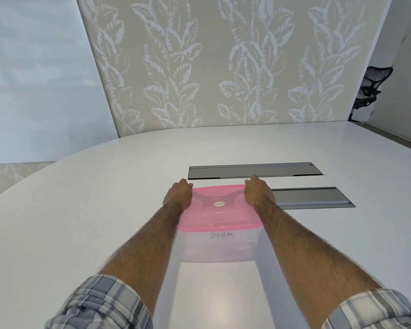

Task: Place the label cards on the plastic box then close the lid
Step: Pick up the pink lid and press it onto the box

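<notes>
A clear plastic box (220, 248) stands on the white table in front of me, with a translucent pink lid (220, 214) lying flat on top of it. A label card (219, 235) with handwritten letters shows at the box's near wall, just under the lid. My left hand (179, 194) rests on the lid's far left corner, fingers curled over the edge. At the far right corner my right hand (258, 192) presses down the same way. A small round sticker sits at the lid's centre.
Two grey recessed cable hatches (254, 170) (313, 197) lie in the white table (81, 210) just beyond and right of the box. A leaf-patterned wall stands behind the table. A black office chair (370, 89) is at the far right.
</notes>
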